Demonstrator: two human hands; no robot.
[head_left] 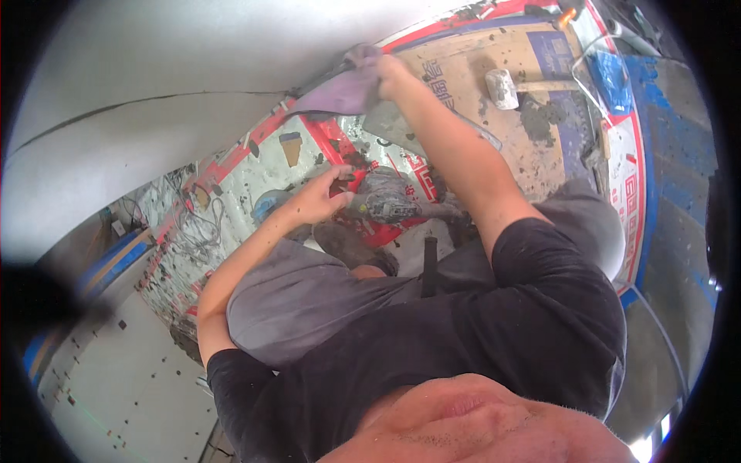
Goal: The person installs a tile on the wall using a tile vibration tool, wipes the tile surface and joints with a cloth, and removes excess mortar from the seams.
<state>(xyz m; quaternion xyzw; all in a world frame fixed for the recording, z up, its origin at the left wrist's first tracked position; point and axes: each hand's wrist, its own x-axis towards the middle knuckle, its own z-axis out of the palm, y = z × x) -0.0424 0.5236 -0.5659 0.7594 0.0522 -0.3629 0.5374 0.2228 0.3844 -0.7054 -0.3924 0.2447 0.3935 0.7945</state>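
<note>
Black shirt sleeves (540, 309) and grey trousers (309, 301) filled the lower frame, nearest the lens, with both bare forearms reaching away from them. At the top, the right hand (390, 73) was closed round a purple-grey cloth (343, 92), fingers curled tight and pressing it against the pale wall panel (193, 69). Lower down, the left hand (316, 197) rested on a mortar-caked grey tool or shoe (382, 197) — which of the two I could not tell — with fingers loosely bent, thumb up.

Risks, as I judged them: the cloth could smear grit across the panel rather than lift it, and a crouched stance on the spattered floor sheeting (478, 92) might slip.

Counted: one cloth, one white rubber mallet (502, 87), one blue plastic bag (614, 77), one tangle of cables (197, 220) — and two hands.
</note>
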